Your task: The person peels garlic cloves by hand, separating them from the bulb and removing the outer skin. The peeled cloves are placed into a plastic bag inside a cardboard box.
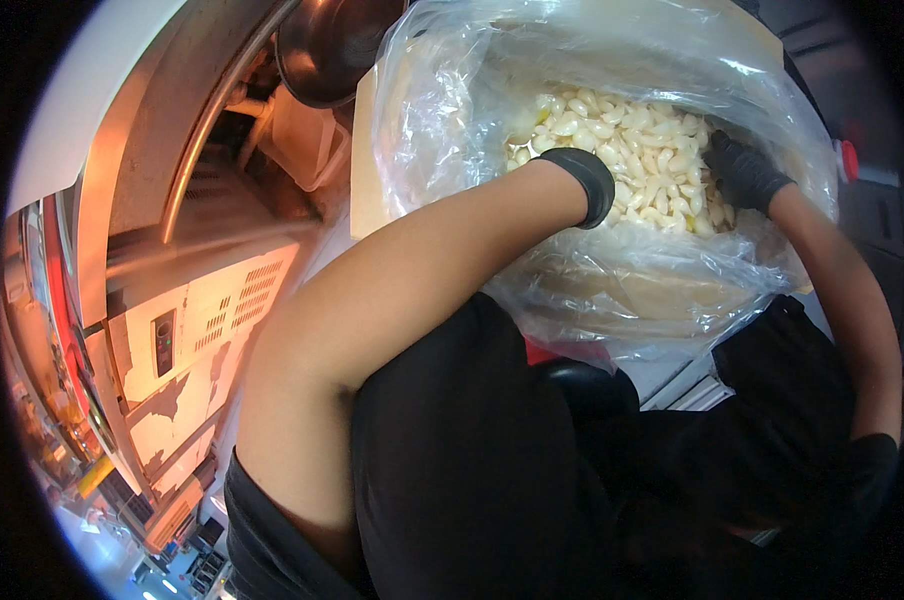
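Note:
Before me stands a cardboard box (367,161) lined with a clear plastic bag (441,112). Pale pieces that look like peeled garlic cloves (651,150) fill its bottom, with a few yellowish bits among them. My left hand (588,186) wears a black glove and reaches down over the near left side of the pile. Only the cuff and back of that glove show; the fingers are hidden. At the pile's right edge is my right hand (746,171), also black-gloved, its fingertips against the cloves. Whether it grips any is not visible.
A dark wok-like pan (339,49) is beyond the box's upper left corner. Below it is a pale plastic container (306,139). To the left stands a worn metal appliance (197,322) with vents and a metal rail (201,142). A red cap (847,160) lies just right of the bag.

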The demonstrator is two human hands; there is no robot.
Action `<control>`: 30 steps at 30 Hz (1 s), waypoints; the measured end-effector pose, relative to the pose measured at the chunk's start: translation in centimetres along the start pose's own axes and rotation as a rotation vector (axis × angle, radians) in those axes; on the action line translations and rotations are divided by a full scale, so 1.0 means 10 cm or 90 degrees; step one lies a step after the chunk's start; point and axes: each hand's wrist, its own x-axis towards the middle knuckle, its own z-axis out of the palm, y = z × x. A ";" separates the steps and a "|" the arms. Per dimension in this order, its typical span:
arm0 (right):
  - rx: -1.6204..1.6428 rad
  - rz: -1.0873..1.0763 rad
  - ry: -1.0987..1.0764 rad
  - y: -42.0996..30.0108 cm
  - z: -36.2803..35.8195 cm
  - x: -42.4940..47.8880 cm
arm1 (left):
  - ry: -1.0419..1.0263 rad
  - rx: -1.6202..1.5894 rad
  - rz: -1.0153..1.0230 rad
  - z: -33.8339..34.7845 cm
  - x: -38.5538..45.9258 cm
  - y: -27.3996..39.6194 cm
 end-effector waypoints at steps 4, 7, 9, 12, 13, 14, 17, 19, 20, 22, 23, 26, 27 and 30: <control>0.020 -0.029 -0.015 0.09 0.07 0.08 | -0.011 -0.031 -0.024 0.04 -0.04 -0.03; -0.002 -0.038 0.138 0.03 0.24 -0.04 | -0.114 -0.028 -0.033 -0.09 -0.08 0.00; 0.062 -0.022 0.047 0.09 0.19 -0.06 | -0.157 -0.078 -0.034 -0.18 -0.10 0.00; 0.125 -0.028 -0.014 0.14 0.05 0.03 | -0.178 -0.100 -0.007 -0.10 -0.04 -0.07; 0.139 -0.021 0.000 0.13 0.03 0.03 | -0.162 -0.119 0.024 -0.09 -0.08 -0.07; 0.160 -0.008 -0.024 0.13 -0.03 0.03 | -0.166 -0.126 0.022 -0.06 -0.11 -0.07; 0.215 0.070 -0.039 0.01 -0.19 0.11 | -0.148 -0.167 0.048 -0.21 -0.39 -0.04; 0.255 0.015 0.106 -0.03 0.11 0.04 | -0.212 -0.227 0.106 -0.36 -0.38 -0.09; 0.240 0.058 0.044 -0.03 0.23 0.02 | -0.197 -0.223 0.149 -0.23 -0.30 -0.22; 0.219 0.104 -0.016 -0.16 0.06 0.05 | -0.110 -0.130 0.146 -0.30 -0.33 -0.28; 0.210 0.117 -0.024 -0.16 0.04 0.07 | -0.111 -0.073 0.079 -0.42 -0.33 -0.23; 0.157 0.084 -0.019 -0.03 0.06 0.04 | -0.111 0.018 -0.036 -0.49 -0.16 -0.27; 0.137 0.053 -0.009 0.03 0.02 0.04 | -0.124 0.021 -0.054 -0.46 -0.13 -0.32; 0.166 0.033 0.038 0.04 -0.01 -0.01 | -0.049 0.077 0.110 -0.28 -0.05 -0.43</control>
